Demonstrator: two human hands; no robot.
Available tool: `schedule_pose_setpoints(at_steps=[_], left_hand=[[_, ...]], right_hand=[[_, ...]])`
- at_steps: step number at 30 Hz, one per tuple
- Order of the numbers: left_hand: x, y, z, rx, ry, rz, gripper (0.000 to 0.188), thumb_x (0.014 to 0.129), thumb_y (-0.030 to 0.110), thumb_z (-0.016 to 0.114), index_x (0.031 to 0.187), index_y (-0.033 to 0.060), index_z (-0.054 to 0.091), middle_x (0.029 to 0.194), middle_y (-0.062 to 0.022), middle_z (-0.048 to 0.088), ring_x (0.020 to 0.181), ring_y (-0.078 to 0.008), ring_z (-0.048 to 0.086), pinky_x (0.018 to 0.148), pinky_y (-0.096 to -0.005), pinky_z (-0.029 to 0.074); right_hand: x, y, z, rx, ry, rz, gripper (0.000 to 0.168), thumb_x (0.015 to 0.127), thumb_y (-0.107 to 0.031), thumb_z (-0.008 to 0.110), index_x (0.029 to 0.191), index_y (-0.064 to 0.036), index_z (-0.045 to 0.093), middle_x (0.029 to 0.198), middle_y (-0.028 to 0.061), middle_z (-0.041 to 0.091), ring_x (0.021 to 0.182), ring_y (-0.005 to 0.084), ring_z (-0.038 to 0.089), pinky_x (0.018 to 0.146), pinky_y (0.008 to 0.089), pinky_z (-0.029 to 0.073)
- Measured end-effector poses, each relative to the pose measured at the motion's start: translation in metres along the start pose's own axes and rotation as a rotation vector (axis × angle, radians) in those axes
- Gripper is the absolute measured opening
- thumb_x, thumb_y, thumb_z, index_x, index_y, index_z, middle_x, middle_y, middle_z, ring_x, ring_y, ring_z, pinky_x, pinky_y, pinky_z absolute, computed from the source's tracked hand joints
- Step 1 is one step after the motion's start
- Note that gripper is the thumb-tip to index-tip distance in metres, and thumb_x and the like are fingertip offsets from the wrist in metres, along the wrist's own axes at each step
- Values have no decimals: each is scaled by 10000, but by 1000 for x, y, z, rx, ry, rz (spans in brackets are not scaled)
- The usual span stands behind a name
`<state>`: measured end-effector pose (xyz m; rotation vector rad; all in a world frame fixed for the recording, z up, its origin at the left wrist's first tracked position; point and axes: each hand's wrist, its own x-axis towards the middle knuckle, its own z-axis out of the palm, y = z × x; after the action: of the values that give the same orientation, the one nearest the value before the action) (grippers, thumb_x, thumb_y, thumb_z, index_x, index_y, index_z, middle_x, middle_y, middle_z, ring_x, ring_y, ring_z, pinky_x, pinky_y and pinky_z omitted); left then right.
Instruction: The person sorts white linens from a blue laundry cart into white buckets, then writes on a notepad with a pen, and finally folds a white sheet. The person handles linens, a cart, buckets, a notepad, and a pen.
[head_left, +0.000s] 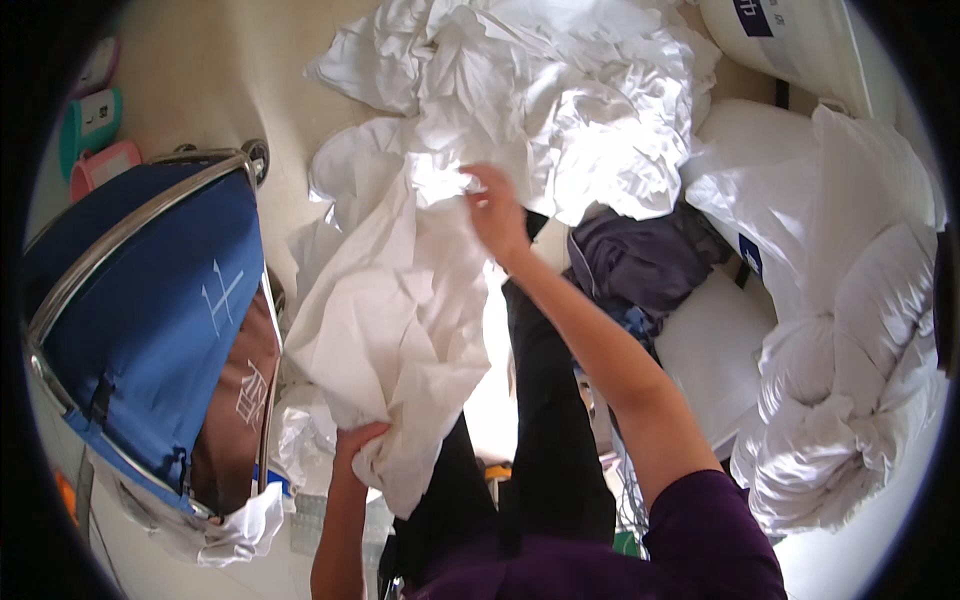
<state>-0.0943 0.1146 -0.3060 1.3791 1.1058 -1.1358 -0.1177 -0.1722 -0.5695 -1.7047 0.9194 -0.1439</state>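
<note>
My left hand (361, 441) grips a bunched part of a white cloth (367, 315), which looks like a bed sheet. The cloth hangs in loose folds in front of my left leg and stretches forward towards the floor. My right hand (495, 214), blurred, is over the far end of this cloth with its fingers bent; whether it pinches any fabric cannot be made out. Beyond it lies a large heap of crumpled white linen (517, 82), partly washed out by bright light.
At left stands a blue and brown fabric cart (165, 262) with a metal frame and wheels. Teal (94, 124) and pink (105, 165) containers are behind it. On the right are dark cloth (637, 255), a knotted white bundle (840, 405) and a large white container (795, 45) bearing writing.
</note>
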Motion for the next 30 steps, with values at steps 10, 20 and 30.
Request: schedule_pose_setpoints(at_steps=[10, 20, 30], left_hand=[[23, -7, -48, -39, -76, -90, 414, 772, 25, 697, 1176, -28, 621, 1058, -124, 692, 920, -242, 694, 825, -370, 582], [22, 5, -36, -70, -224, -122, 521, 944, 245, 616, 1397, 20, 492, 1299, -116, 612, 1123, -239, 637, 967, -365, 527], [30, -3, -37, 79, -126, -180, 277, 866, 164, 684, 1078, -14, 693, 1011, -84, 705, 888, -181, 686, 799, -320, 560]], right_hand=[[22, 30, -26, 664, 86, 618, 323, 943, -75, 673, 1238, 56, 656, 1065, 106, 723, 894, 99, 604, 792, 196, 442], [-148, -192, -10, 276, -891, 125, 521, 837, -22, 645, 1312, -54, 434, 787, 146, 597, 754, 339, 637, 720, 405, 495], [-174, -189, 4, 387, -1275, -156, 362, 856, -50, 641, 1206, 4, 563, 959, 176, 685, 915, 331, 669, 795, 417, 515]])
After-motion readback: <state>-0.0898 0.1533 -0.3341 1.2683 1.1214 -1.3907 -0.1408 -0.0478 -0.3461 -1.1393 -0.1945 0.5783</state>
